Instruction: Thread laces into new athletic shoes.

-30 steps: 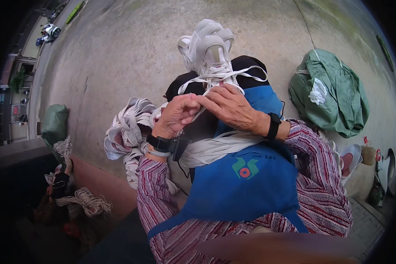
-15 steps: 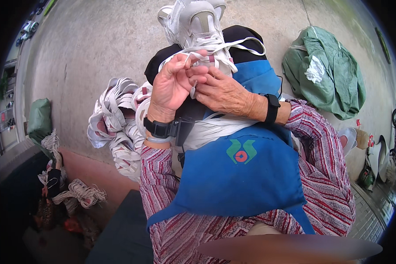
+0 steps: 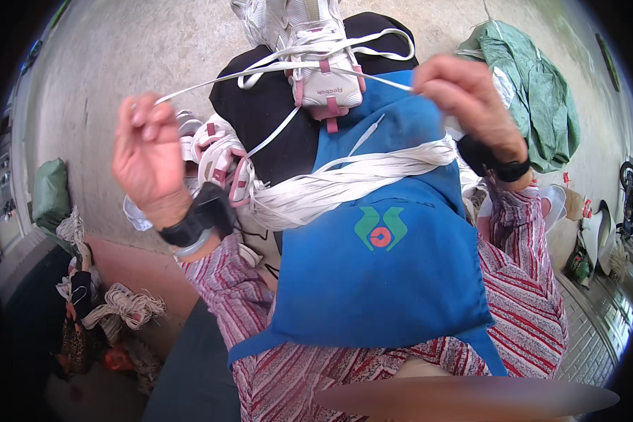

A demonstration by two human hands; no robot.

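Shoelace (image 3: 260, 70), white and flat, is being held stretched between the two raised hands, running through the eyelets of a white sneaker (image 3: 316, 49) with pink trim that is resting on the lap, toe pointing away. The left hand (image 3: 148, 158) is being held up at the left, its fingers curled and its fingertips pinched on one end of the shoelace; a black wristband (image 3: 200, 218) is being worn just below it. The right hand (image 3: 468, 95) is being held up at the right, closed on the other end of the shoelace near the upper edge of a blue apron (image 3: 387, 267); a black wristband is being worn there too. A thick bundle of white laces (image 3: 344, 183) is lying across the apron, just below the sneaker, and a black cloth (image 3: 274, 112) is lying under the sneaker. More white and pink sneakers (image 3: 214, 151) are lying just beside the left wrist, partly hidden by it. Striped red and white sleeves (image 3: 520, 281) are being worn on both forearms. A green tarp bundle (image 3: 534, 91) is lying on the concrete floor (image 3: 119, 56), well apart to the right. Further bundles of white laces (image 3: 123, 306) are lying at the lower left, near a green sack (image 3: 49, 190). How tightly the shoelace is being pulled cannot be told.
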